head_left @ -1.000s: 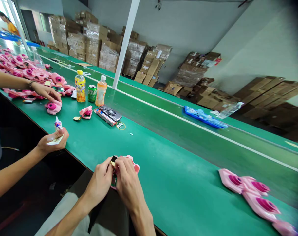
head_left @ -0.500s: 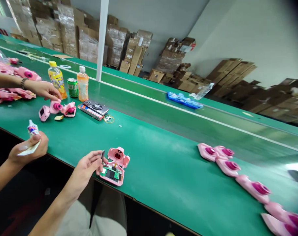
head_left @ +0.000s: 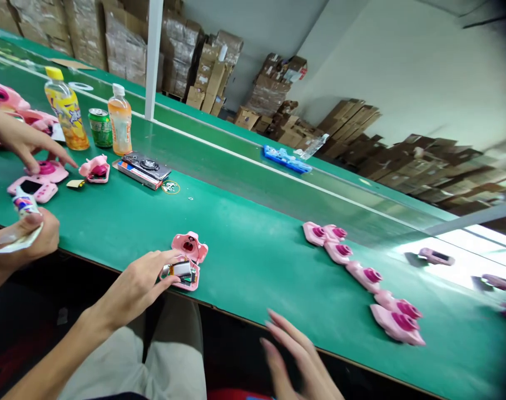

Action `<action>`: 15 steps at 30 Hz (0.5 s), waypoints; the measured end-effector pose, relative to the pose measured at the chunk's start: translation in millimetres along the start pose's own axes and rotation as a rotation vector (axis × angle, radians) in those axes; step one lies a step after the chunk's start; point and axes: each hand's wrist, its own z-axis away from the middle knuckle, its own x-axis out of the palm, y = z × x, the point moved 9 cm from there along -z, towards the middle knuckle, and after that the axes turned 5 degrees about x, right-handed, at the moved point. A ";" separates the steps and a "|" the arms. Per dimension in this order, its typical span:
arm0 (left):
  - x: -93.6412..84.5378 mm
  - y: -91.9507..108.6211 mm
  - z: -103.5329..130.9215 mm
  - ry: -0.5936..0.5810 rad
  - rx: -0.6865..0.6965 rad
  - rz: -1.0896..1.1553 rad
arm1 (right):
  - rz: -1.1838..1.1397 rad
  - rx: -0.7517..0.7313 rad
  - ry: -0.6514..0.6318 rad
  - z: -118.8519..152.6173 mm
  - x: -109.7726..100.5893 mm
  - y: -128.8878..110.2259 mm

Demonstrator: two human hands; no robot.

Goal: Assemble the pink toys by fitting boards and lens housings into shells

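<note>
An opened pink toy camera (head_left: 189, 244) lies at the bench's near edge, its front shell folded back from the half with the circuit parts. My left hand (head_left: 138, 286) reaches over that half, thumb and fingers closed around a silver flat battery (head_left: 181, 269). Whether the battery touches the board below cannot be made out. Past the bench's front edge, my right hand (head_left: 301, 358) is blurred, its fingers apart and nothing in them.
At left, a co-worker's hand (head_left: 44, 233) holds a glue tube (head_left: 24, 203); another hand (head_left: 25, 139) touches pink camera parts. Bottles (head_left: 67, 111), a can (head_left: 100, 128) and a flat box (head_left: 142, 169) stand behind. Several pink camera shells (head_left: 363, 276) form a row at right.
The battery, seen as a thin dark edge in my left hand before, now lies flat over the opened camera. My right hand has come into view. The whole view has shifted rightward.
</note>
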 end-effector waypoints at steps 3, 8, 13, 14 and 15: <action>4.0 12.1 -6.0 -0.067 0.138 -0.081 | -0.150 -0.313 -0.186 -61.7 44.7 -74.8; 2.7 12.9 -10.6 -0.045 0.120 -0.048 | -0.169 -0.464 -0.358 -107.3 79.1 -119.8; 9.0 4.1 -9.4 -0.069 0.005 0.140 | -0.152 -0.454 -0.397 -94.6 76.6 -109.3; 10.2 3.0 -9.3 -0.074 -0.003 0.164 | -0.166 -0.438 -0.403 -93.1 77.0 -106.9; 11.1 2.0 -9.2 -0.079 -0.005 0.183 | -0.182 -0.424 -0.399 -92.7 77.4 -105.0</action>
